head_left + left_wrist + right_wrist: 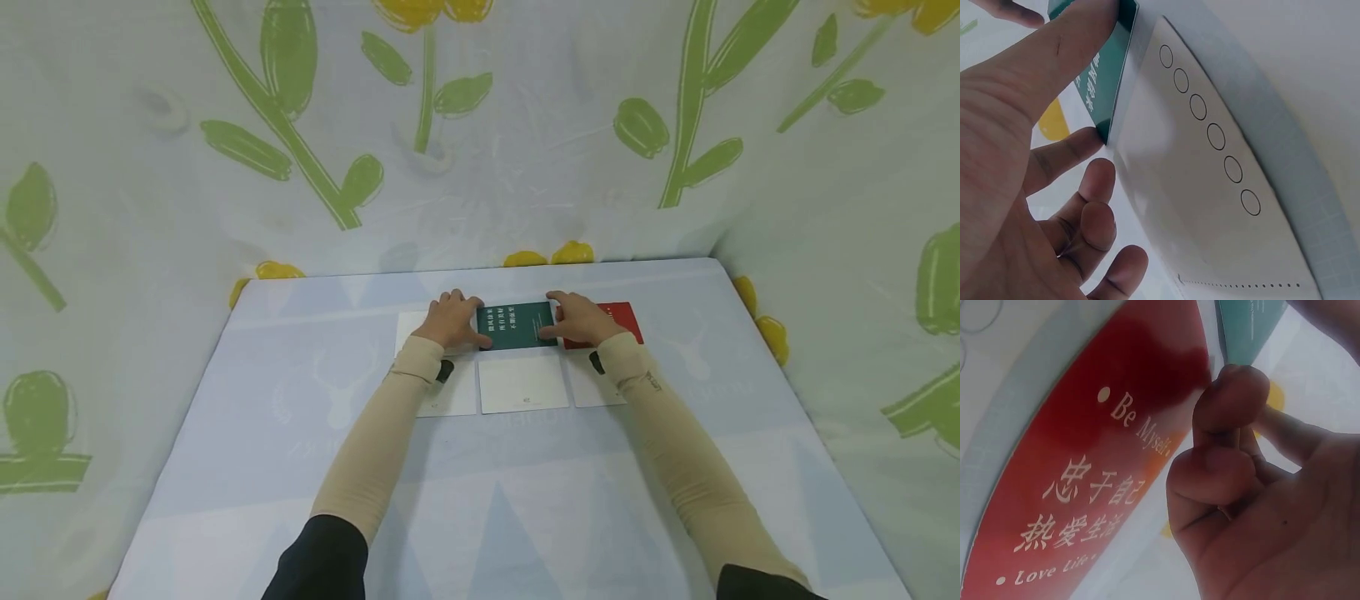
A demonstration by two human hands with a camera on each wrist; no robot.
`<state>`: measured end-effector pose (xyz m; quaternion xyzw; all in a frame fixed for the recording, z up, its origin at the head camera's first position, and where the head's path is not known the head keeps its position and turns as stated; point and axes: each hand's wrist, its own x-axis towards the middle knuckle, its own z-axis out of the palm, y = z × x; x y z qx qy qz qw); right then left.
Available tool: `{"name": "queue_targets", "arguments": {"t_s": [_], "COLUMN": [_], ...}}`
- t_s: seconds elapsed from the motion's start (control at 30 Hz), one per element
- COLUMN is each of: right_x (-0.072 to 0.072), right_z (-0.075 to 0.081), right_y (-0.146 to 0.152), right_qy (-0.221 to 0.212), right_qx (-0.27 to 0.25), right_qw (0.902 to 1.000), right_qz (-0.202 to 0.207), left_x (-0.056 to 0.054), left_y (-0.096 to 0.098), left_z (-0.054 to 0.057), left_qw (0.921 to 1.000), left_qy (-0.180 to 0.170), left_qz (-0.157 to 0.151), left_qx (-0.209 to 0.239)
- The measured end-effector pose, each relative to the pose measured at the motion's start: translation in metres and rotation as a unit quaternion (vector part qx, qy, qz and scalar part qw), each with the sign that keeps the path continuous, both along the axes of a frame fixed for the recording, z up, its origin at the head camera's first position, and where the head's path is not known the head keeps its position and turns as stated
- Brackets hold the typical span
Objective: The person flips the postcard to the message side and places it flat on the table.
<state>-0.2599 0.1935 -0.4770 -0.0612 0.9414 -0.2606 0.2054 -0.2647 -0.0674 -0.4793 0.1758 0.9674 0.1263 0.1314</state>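
Note:
A green card (513,329) with white lettering lies between the two hands near the back of the table. My left hand (448,323) holds its left end, index finger at the far corner and thumb at the near one. At the right end, my right hand (583,319) grips it the same way, the thumb over its near corner. Under and beside the right hand is a red card (1104,444) with pale lettering. A white card (1179,162) printed with several circles lies beside the left hand, the hand covering part of it in the head view.
In front lies a row of white cards: a left one (453,396), a middle one (523,385) and a right one (592,387) partly behind the right wrist. The pale patterned table (495,517) meets flower-printed curtains (525,192) at its back and sides.

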Motion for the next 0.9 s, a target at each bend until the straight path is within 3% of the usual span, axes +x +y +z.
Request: {"name": "queue_targets", "arguments": {"t_s": [0.5,0.9], "right_x": [-0.0044,-0.0001], "right_z": [-0.0013,0.0026], "right_y": [-0.006,-0.0058], "right_qy": [-0.029,0.002], "right_qx": [0.01,-0.004], "right_qw": [0.9994,0.9995], "right_qz": [-0.016,-0.03], "left_x": [0.0025,0.0063], "left_y": [-0.0005,0.0003], "left_z": [-0.003,-0.0001], "left_qw": [0.9998,0.9996], "left_qy": [-0.001,0.025], "left_qz": [0.012,0.009], "left_qx": [0.015,0.002]}}
